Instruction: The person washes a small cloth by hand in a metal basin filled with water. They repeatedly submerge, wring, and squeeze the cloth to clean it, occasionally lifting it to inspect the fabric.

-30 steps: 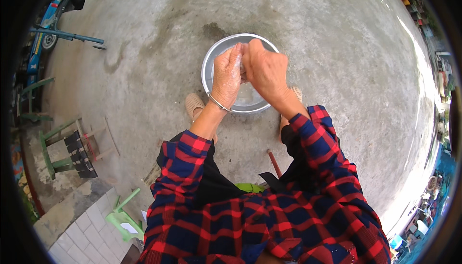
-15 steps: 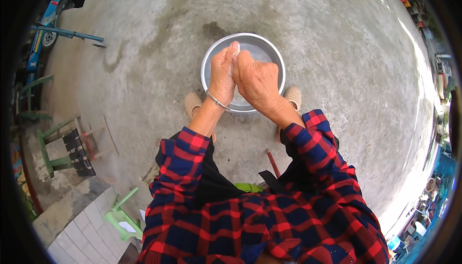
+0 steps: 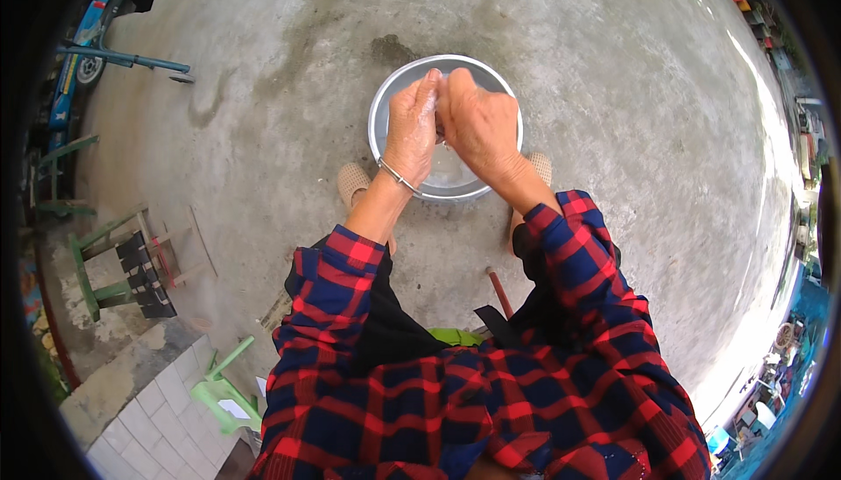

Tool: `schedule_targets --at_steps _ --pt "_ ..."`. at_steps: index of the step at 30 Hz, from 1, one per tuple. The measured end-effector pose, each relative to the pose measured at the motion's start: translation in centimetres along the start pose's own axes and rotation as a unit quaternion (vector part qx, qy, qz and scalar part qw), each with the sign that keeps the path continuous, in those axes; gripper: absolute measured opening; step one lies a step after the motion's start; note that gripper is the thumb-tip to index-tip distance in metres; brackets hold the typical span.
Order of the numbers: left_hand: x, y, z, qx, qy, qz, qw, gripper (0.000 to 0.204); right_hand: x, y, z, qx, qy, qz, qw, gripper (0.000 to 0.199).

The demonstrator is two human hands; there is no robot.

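My left hand (image 3: 412, 134) and right hand (image 3: 477, 125) are pressed together over the metal basin (image 3: 385, 99), which sits on the concrete floor (image 3: 263, 130) between my feet. Over the last second they have shifted from a looser overlap to fingers pointing forward, side by side, so the rubbing goes on. Both sets of fingers are curled close; I cannot tell whether they hold anything. A bangle (image 3: 399, 176) circles my left wrist.

Whatever the hands (image 3: 451, 125) clasp hidden, basin (image 3: 394, 99) bottom mostly covered
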State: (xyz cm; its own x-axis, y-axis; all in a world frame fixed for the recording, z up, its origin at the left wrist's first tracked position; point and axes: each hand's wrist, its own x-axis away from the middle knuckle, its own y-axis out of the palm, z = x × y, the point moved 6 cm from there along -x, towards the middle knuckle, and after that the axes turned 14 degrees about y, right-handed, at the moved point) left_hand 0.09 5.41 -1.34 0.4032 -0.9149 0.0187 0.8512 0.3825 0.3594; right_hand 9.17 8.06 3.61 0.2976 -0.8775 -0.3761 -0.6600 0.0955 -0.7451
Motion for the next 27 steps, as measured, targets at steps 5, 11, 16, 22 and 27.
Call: schedule_targets --at_steps 5,11,16,22,27 --pt "-0.3 -0.3 -0.3 -0.009 -0.001 -0.005 1.0 0.036 1.3 -0.3 -1.6 -0.015 -0.028 0.021 0.999 0.026" --pt "-0.3 0.2 0.4 0.014 0.052 0.001 0.999 0.036 0.6 -0.5 -1.1 0.011 -0.009 0.023 1.0 0.026" --pt "0.4 0.7 1.0 -0.003 -0.042 -0.02 0.999 0.036 -0.5 -0.9 0.0 0.01 -0.003 0.014 1.0 0.018" --pt "0.7 1.3 1.5 -0.003 -0.056 -0.03 0.998 0.036 -0.7 -0.6 0.9 -0.001 0.014 0.035 0.999 0.026" --pt "0.4 0.5 0.7 -0.021 -0.049 -0.015 0.998 0.037 -0.2 -0.2 0.7 0.02 0.012 -0.011 1.0 0.016"
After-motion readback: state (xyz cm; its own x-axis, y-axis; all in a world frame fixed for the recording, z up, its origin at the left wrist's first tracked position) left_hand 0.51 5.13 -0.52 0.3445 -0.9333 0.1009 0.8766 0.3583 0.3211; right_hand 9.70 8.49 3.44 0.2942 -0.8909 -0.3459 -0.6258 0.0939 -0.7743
